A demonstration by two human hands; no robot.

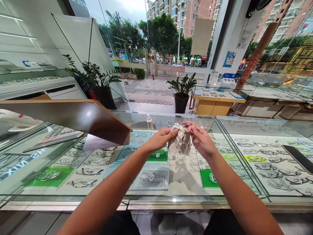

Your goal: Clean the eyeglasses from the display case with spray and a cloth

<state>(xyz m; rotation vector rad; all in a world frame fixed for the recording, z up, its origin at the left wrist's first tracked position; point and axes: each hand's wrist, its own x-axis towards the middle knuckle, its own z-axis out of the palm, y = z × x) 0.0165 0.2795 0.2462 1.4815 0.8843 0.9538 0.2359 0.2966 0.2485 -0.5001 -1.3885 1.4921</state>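
Over the glass display counter [182, 182], my left hand [163, 138] is closed on a grey-beige cleaning cloth [179, 143] with dark markings, which hangs down between my hands. My right hand [201, 138] pinches a thin, shiny piece at the cloth's upper right edge. It looks like part of a pair of eyeglasses [191, 124], mostly hidden by the fingers and cloth. A small white spray bottle [149, 122] stands on the glass just beyond my left hand.
Rows of eyeglasses [85, 171] lie under the glass. A brown-edged mirror or board [66, 114] juts in at left, above a calculator [55, 137]. A dark phone [299, 158] lies at right. Potted plants [182, 88] stand beyond the counter by the window.
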